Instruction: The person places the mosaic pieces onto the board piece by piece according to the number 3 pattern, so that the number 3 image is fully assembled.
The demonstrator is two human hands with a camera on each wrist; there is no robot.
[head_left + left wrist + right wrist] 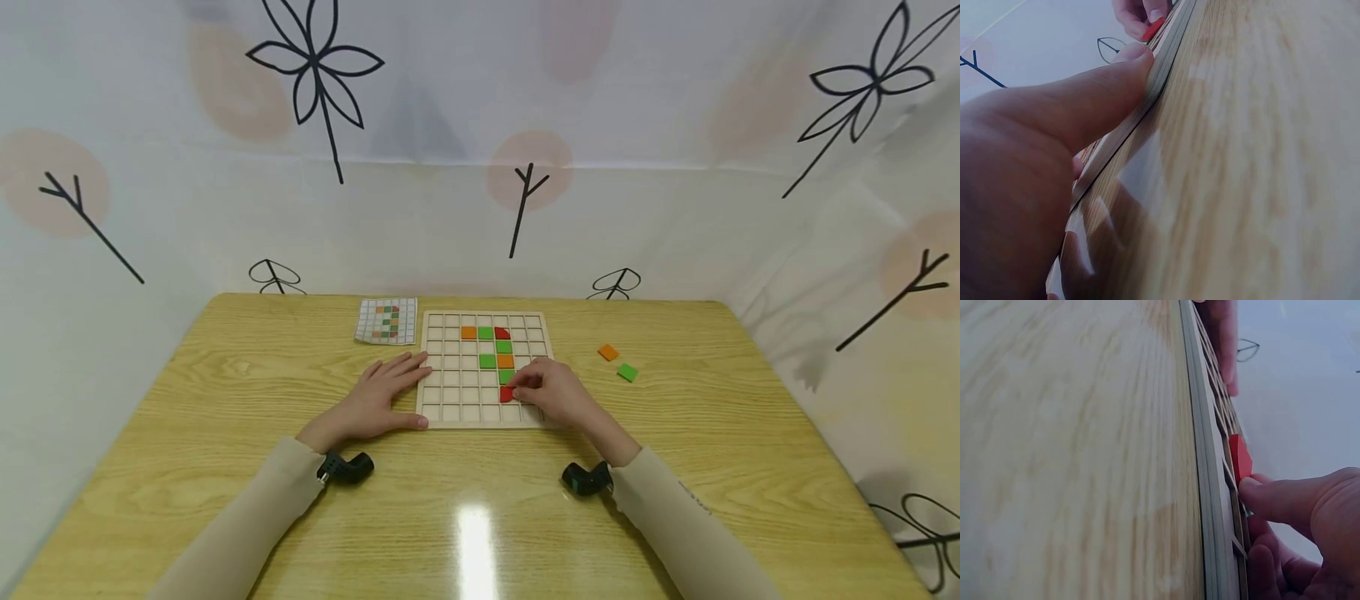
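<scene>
A wooden grid board (457, 412) lies on the table, with orange, green and red tiles set in several of its cells. My right hand (557, 392) pinches a red tile (506, 394) with one rounded corner at the lower part of the tile column. In the right wrist view that red tile (1240, 457) stands tilted above the grid, thumb against it. The left hand (378, 400) lies spread at the board's left edge, its fingertips and thumb touching the frame. From the left wrist view, the left thumb (1097, 100) rests along the board's edge.
A paper card (386, 322) printed with a coloured grid pattern lies behind the left hand. To the right of the board are a loose orange tile (607, 352) and a loose green tile (627, 372). A patterned cloth (450, 217) hangs behind the wooden table (405, 517).
</scene>
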